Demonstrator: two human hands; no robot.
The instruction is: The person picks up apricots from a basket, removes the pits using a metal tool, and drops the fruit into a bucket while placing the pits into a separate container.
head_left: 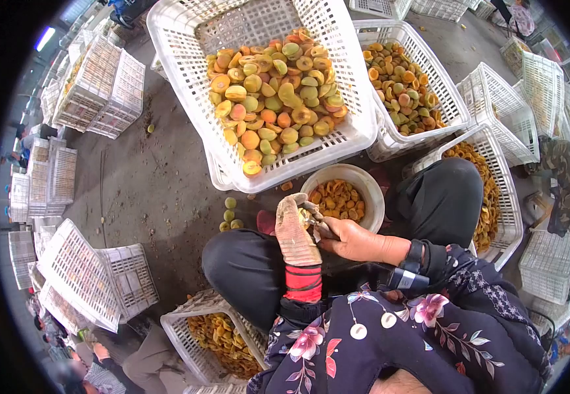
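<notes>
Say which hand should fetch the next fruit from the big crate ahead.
Probably the left hand, once its fruit is done: it sits nearer the crate, while the right hand, farther back, grips a metal tool.

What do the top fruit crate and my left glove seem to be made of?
The top fruit crate looks like smooth white plastic: molded walls with rows of slots. Your left glove seems matte fabric, perhaps cotton, from its soft creases.
</notes>
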